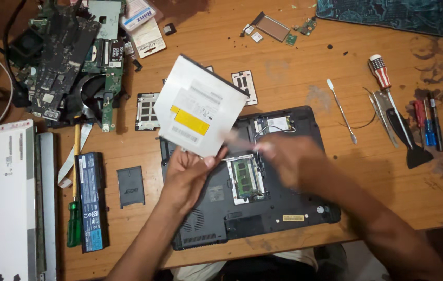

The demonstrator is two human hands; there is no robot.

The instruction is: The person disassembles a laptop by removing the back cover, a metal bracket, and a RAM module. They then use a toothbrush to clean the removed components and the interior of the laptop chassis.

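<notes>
Optical drive [199,107] pinched in left hand [187,174] grip, above laptop [263,208]

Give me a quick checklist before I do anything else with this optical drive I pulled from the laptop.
1. Optical drive gripped: ok, left hand pinches its lower edge, raised above the laptop.
2. Right hand free: cannot tell, motion-blurred.
3. Memory module seated in open bay: ok.
4. Wireless card antenna wires attached: cannot tell.
5. Bare wooden table for setting the drive down: ok.
6. Red-striped screwdriver within reach: ok.
</notes>
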